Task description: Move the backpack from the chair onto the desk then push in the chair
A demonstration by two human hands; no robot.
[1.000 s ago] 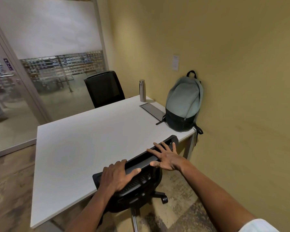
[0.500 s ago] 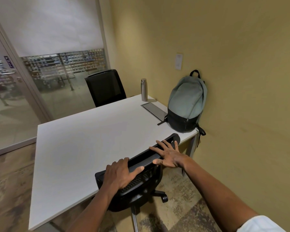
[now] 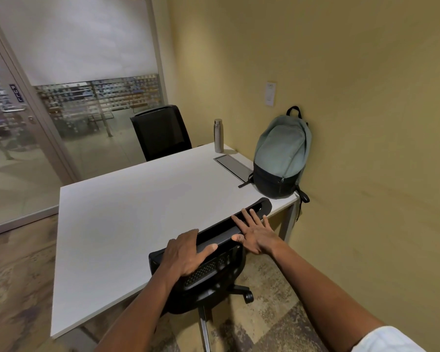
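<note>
A grey-green backpack (image 3: 281, 153) with a black base stands upright on the white desk (image 3: 127, 214) at its far right corner, leaning against the yellow wall. The black office chair (image 3: 214, 273) sits at the desk's near edge, its backrest top against the tabletop. My left hand (image 3: 186, 252) lies over the backrest's top rail, fingers curled over it and thumb along the rail. My right hand (image 3: 255, 231) rests flat on the rail further right, fingers spread apart.
A steel bottle (image 3: 218, 135) and a grey cable hatch (image 3: 233, 166) are on the desk beside the backpack. A second black chair (image 3: 161, 132) stands at the desk's far side. Glass partition and door (image 3: 18, 138) are on the left; wall close on the right.
The chair has slid slightly further toward the desk with both hands on its backrest. The view has shifted a little forward.
</note>
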